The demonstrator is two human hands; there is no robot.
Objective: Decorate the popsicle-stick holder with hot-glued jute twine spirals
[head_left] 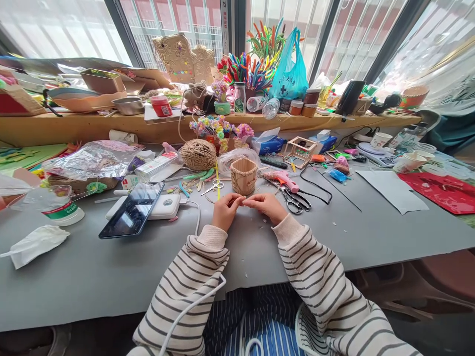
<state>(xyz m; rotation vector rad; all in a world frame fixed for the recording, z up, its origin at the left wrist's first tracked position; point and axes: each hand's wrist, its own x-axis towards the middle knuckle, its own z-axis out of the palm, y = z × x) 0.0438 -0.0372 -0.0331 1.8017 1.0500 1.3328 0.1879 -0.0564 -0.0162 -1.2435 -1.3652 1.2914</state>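
Observation:
My left hand (226,210) and my right hand (266,205) meet over the grey table (111,277), fingertips pinched together on something small and thin between them; I cannot make out what it is. Both sleeves are striped. Just beyond the hands stands a small woven twine basket (244,175). A ball of twine (198,154) lies behind it to the left. A pink glue gun (282,180) and black scissors (297,201) lie to the right of the hands. Small scissors (214,186) rest left of the basket.
A phone (132,211) leans on a white power bank (163,206) at left, its cable running to my lap. A tissue (35,244), plastic bags (92,160), white paper (391,190) and red paper (443,190) lie around. The wooden shelf (74,126) behind is crowded with craft supplies.

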